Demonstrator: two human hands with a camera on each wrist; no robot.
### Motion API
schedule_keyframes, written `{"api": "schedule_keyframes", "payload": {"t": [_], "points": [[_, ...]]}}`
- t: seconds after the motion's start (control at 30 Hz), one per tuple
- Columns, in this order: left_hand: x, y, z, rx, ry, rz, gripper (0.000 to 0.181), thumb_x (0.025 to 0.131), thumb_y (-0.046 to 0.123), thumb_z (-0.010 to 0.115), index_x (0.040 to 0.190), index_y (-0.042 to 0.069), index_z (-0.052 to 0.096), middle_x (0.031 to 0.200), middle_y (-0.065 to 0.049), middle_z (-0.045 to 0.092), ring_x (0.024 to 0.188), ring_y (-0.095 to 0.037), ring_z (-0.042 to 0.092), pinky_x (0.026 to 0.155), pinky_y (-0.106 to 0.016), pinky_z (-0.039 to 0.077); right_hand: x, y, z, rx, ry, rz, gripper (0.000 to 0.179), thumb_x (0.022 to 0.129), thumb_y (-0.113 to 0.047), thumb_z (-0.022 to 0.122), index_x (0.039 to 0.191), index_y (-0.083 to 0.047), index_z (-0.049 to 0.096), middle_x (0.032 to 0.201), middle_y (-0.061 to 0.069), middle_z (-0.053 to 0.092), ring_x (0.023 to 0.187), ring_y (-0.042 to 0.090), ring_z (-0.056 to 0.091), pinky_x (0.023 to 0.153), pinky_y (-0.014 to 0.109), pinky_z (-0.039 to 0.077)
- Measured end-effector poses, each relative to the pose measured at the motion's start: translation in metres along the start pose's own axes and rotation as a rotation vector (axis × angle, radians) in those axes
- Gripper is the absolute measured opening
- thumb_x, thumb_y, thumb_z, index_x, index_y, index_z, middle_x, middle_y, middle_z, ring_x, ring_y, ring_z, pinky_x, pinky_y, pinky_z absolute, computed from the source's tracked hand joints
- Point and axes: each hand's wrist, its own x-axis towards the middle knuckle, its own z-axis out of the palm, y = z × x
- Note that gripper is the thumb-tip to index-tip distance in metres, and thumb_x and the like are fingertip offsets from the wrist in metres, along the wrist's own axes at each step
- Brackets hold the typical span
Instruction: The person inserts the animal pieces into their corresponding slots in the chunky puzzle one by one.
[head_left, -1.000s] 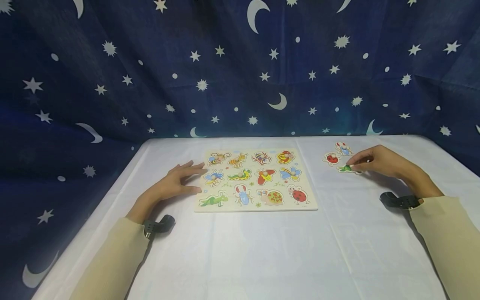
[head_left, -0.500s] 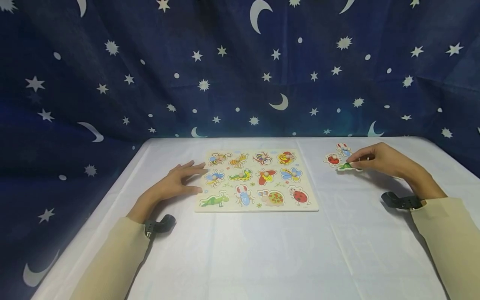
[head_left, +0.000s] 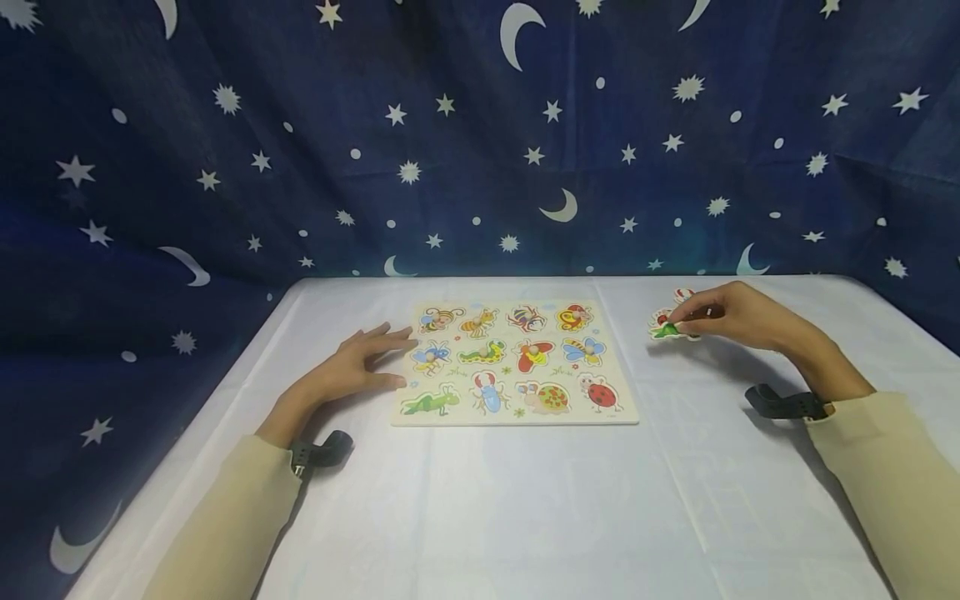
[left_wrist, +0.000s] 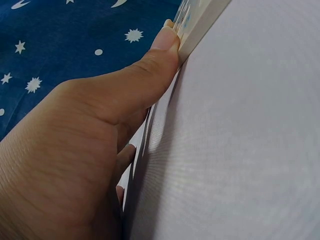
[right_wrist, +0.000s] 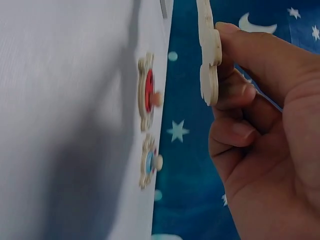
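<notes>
My right hand (head_left: 750, 317) pinches a green grasshopper puzzle piece (head_left: 664, 332) between thumb and fingers. In the right wrist view the wooden piece (right_wrist: 210, 65) is held up off the tablecloth. Beyond it lie a red ladybug piece (right_wrist: 149, 92) and a blue beetle piece (right_wrist: 149, 162), both with knobs and partly covered in the head view. My left hand (head_left: 341, 367) rests at the left edge of the wooden insect puzzle board (head_left: 617, 358), fingers spread. In the left wrist view its thumb (left_wrist: 162, 45) touches the board's edge.
Knobbed insect pieces sit in the board's upper two rows; knobless insect pictures fill the bottom row. A white cloth (head_left: 525, 517) covers the table. Behind it hangs a dark blue curtain (head_left: 450, 67) with stars and moons.
My right hand has lifted the grasshopper piece and moved it leftward, so it now overlaps the ladybug piece in the head view. The left hand stays at the board's edge.
</notes>
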Motion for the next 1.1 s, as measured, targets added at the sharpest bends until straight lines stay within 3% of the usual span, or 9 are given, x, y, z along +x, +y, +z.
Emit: {"api": "schedule_keyframes", "payload": {"t": [0.2,0.33,1.1], "points": [[0.000,0.001,0.000,-0.002,-0.002,-0.013,0.065,0.080,0.043,0.074,0.138,0.020,0.054,0.150,0.001,0.037,0.143,-0.031,0.016,0.115,-0.052,0.001,0.009,-0.016,0.006,0.049,-0.058,-0.064,0.017,0.085,-0.014,0.073,0.103,-0.013,0.074,0.092,-0.001,0.071,0.083,0.014,0.060,0.067,0.022,0.047],[-0.001,0.002,0.000,-0.004,-0.002,-0.017,0.065,0.080,0.043,0.074,0.138,0.019,0.054,0.150,0.001,0.038,0.143,-0.031,0.016,0.115,-0.052,0.001,0.015,-0.027,0.009,0.065,-0.073,-0.106,0.015,0.086,-0.016,0.073,0.101,-0.014,0.074,0.089,-0.002,0.070,0.074,0.023,0.060,0.063,0.025,0.048],[0.000,-0.001,0.001,0.000,0.005,-0.005,0.065,0.080,0.044,0.074,0.138,0.020,0.054,0.150,0.001,0.038,0.143,-0.030,0.016,0.115,-0.052,0.002,0.048,-0.097,0.037,0.138,-0.138,-0.350,0.014,0.085,-0.017,0.074,0.099,-0.017,0.074,0.091,-0.006,0.067,0.078,0.017,0.054,0.065,0.029,0.045]]}}
